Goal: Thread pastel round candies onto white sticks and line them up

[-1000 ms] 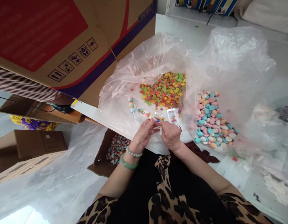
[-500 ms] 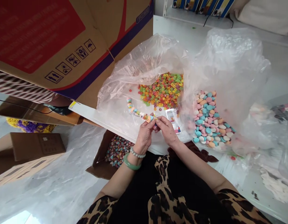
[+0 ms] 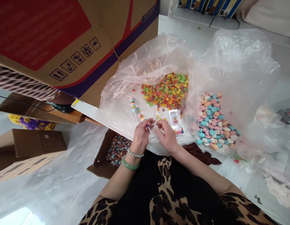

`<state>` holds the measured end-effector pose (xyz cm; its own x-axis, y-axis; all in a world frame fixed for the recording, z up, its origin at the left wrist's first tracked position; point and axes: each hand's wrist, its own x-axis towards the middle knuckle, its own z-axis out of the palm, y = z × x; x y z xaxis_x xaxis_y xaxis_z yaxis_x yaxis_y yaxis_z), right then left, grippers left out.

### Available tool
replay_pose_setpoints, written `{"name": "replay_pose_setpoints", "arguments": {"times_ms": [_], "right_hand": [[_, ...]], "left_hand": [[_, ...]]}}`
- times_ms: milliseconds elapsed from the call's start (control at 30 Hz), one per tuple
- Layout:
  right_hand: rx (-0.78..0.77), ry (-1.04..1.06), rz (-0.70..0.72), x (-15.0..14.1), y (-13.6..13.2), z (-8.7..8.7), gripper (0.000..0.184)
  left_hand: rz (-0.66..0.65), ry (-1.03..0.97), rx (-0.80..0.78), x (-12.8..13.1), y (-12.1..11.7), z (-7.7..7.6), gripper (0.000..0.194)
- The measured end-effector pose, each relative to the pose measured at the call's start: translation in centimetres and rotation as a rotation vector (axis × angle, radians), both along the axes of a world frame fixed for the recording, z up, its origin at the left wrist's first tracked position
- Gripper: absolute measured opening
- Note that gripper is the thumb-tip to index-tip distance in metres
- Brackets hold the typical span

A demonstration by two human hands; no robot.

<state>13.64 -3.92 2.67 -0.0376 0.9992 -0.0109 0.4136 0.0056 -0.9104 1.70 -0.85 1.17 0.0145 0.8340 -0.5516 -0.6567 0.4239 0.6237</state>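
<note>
My left hand (image 3: 141, 136) pinches the lower end of a thin stick threaded with coloured candies (image 3: 137, 110), which points up and to the left over the plastic. My right hand (image 3: 167, 135) hovers just to its right, fingers loosely curled, nothing visible in them. Beyond my hands lies a heap of small coloured ring candies (image 3: 167, 90) on a clear plastic bag (image 3: 145, 65). A small printed packet (image 3: 175, 120) and gold twist ties (image 3: 160, 117) lie by my right hand. To the right, pastel oval candies (image 3: 211, 120) sit in a second plastic bag (image 3: 236, 72).
A large cardboard box (image 3: 72, 40) with red and blue print leans at the upper left. Below the white table edge (image 3: 88, 109), an open carton holds wrapped candies (image 3: 118, 148). More cardboard boxes (image 3: 29, 143) stand on the floor at the left.
The candy stick has swung from nearly level to pointing up and left. My right hand has come off it and moved slightly right; the left hand keeps hold of its end.
</note>
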Motion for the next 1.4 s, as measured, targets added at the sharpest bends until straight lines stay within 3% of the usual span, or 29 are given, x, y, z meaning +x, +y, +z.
{"name": "replay_pose_setpoints", "arguments": {"times_ms": [100,200,267,333,467,533,600,667,733,833,900,967,1033,1100,1167,1267,1400], "right_hand": [[0.391,-0.474,0.101,-1.1,-0.2,0.2,0.021],[0.437,-0.598,0.129,-1.4,0.6,-0.3,0.022],[0.306,-0.423,0.113,-1.2,1.1,-0.6,0.023],[0.087,-0.115,0.083,-1.0,1.4,-0.7,0.026],[-0.346,0.433,0.081,-0.5,1.1,-1.0,0.025],[-0.523,0.613,0.099,-0.1,0.7,-1.1,0.018],[-0.524,0.583,0.049,0.3,0.4,-0.9,0.015],[-0.397,0.461,-0.038,0.3,0.4,-0.4,0.013],[-0.364,0.47,-0.066,-0.3,0.8,0.2,0.021],[-0.445,0.641,-0.114,-1.8,1.7,0.8,0.02],[-0.413,0.712,-0.243,-2.4,2.5,0.7,0.021],[-0.382,0.714,-0.265,-2.2,3.4,0.3,0.025],[-0.357,0.615,-0.179,-1.2,4.7,-0.1,0.025],[-0.243,0.36,-0.15,0.2,6.4,-0.8,0.028],[-0.06,-0.103,-0.193,1.4,8.2,-1.6,0.02],[-0.021,-0.657,-0.082,2.2,10.1,-3.2,0.017],[0.066,-0.875,0.057,2.5,10.4,-4.4,0.023]], "left_hand": [[0.094,-0.058,-0.115,0.4,0.2,0.4,0.013],[0.036,-0.144,-0.139,1.2,-0.2,0.9,0.01],[-0.016,-0.138,-0.163,1.3,-0.7,1.2,0.01],[-0.067,-0.137,-0.173,1.1,-1.3,1.2,0.016],[-0.256,-0.127,-0.012,-0.3,-2.4,0.8,0.035],[-0.334,-0.041,0.083,-1.0,-2.8,0.6,0.031],[-0.297,0.102,0.151,-1.6,-3.1,0.4,0.023],[-0.237,0.22,0.175,-1.8,-3.2,0.2,0.023],[-0.305,0.231,0.146,-1.5,-3.4,0.1,0.03],[-0.448,0.2,0.028,-0.7,-3.7,0.0,0.038],[-0.365,0.325,0.002,-0.4,-3.9,-0.1,0.036],[-0.217,0.563,0.096,-0.6,-4.0,-0.4,0.031],[-0.111,0.754,0.213,-1.3,-3.8,-0.8,0.029],[-0.061,0.784,0.233,-2.2,-3.3,-1.2,0.027],[-0.032,0.694,0.174,-2.9,-2.6,-1.5,0.027],[-0.022,0.525,0.077,-3.2,-1.6,-1.1,0.027],[-0.028,0.403,-0.045,-3.1,-1.0,0.1,0.027]]}}
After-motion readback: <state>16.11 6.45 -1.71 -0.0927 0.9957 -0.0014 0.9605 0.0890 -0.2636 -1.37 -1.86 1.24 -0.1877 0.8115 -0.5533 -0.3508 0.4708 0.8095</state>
